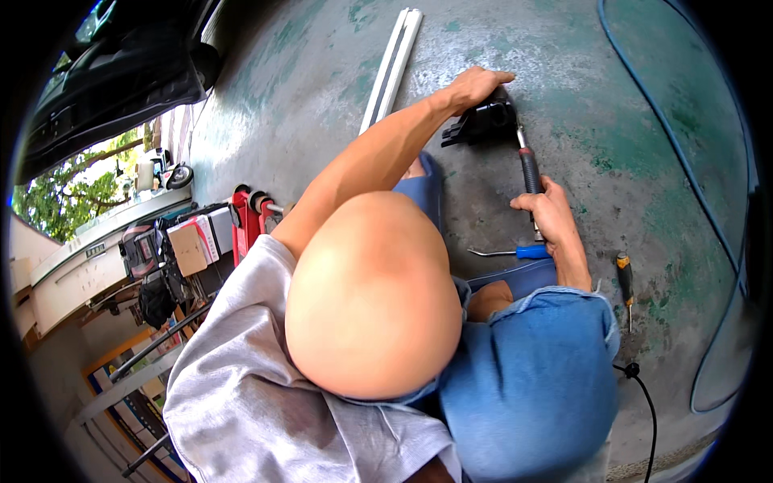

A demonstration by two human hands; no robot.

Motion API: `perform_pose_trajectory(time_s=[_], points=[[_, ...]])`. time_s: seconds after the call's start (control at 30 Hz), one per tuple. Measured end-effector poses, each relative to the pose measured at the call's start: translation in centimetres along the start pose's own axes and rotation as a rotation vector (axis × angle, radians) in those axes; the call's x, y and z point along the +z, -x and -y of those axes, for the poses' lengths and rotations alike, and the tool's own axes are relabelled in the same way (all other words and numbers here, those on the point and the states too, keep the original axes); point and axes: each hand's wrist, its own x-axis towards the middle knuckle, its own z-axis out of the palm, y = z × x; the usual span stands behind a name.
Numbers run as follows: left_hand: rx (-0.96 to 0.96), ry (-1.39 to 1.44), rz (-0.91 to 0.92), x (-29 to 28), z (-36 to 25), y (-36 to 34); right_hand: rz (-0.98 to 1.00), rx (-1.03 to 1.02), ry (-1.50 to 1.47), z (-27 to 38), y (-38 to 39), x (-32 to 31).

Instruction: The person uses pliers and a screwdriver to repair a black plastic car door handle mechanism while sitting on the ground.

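Observation:
My left hand [478, 87] rests over the top of a black moulded part [493, 121] on the floor. One finger points out to the right while the others curl down against the part, partly hidden. In my right hand [551, 212] is a hand tool [529, 167] with a silver shaft, a red collar and a black ribbed grip. Its far tip meets the right side of the black part. Beneath my right wrist lies a hooked pick [531, 252] with a blue handle. A yellow-and-black screwdriver [625, 278] lies further right.
A long white rail [392, 68] lies beyond my left arm. A blue hose [672, 145] curves along the right, with a black cable [651, 410] at lower right. At left stand a red floor jack [248, 219], boxes [193, 244] and a dark vehicle [121, 76]. My bare knee [374, 298] blocks the middle.

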Motion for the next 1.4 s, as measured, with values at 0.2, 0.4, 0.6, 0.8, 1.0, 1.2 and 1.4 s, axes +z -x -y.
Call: perform_pose_trajectory(time_s=[0.2, 0.4, 0.6, 0.8, 1.0, 1.2, 1.4], points=[[0.0, -0.048, 0.134, -0.1, -1.6, -0.2, -0.008, -0.015, -0.03, 0.5, 1.5, -1.8], [0.099, 0.076, 0.281, -1.2, -1.7, 0.5, -0.072, -0.038, -0.13, -0.2, 1.0, -1.1], [0.037, 0.481, 0.471, -2.9, 1.0, 0.4, -0.06, 0.104, -0.23, 3.9, 2.1, -1.1], [0.304, 0.507, 0.516, -3.4, 2.0, 0.6, -0.179, 0.114, -0.112, 5.7, 2.1, 0.8], [0.468, 0.324, 0.454, -5.3, 3.8, 1.7, -0.182, 0.081, -0.021, 4.7, 0.8, 2.8], [0.449, 0.185, 0.329, -4.7, 4.1, 2.7, -0.218, 0.018, 0.011, 2.5, 0.2, 3.7], [0.459, -0.064, 0.094, -3.7, 2.9, 4.8, -0.259, 0.051, 0.061, 2.0, 0.0, 4.2]])
